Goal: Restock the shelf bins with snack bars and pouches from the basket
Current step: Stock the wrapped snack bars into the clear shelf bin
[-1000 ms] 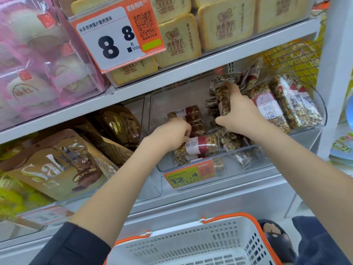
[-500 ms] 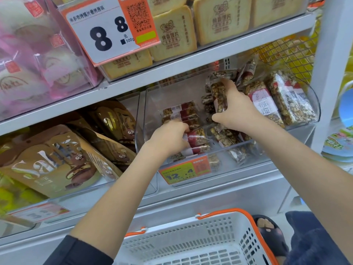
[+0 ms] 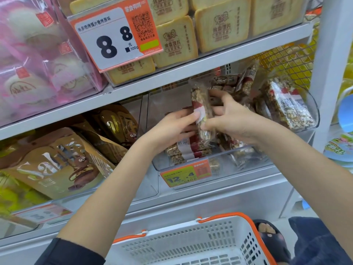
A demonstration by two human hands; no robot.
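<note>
1. Since the earlier frame, our right hand (image 3: 231,119) has come down from the rear stack and now meets our left hand (image 3: 172,127) over the clear bin (image 3: 191,163).
2. Both hands pinch one upright snack bar (image 3: 201,113), fingers curled round its wrapper.
3. Risk: the slick film may slip, or our wrists may topple the leaning bars (image 3: 286,108) behind.
4. The bar shows nuts and seeds through clear wrap, with a red-and-white band.
5. Our basket (image 3: 191,243) sits below.

Head camera looks forward and down, close to shelf bins (image 3: 238,159).
</note>
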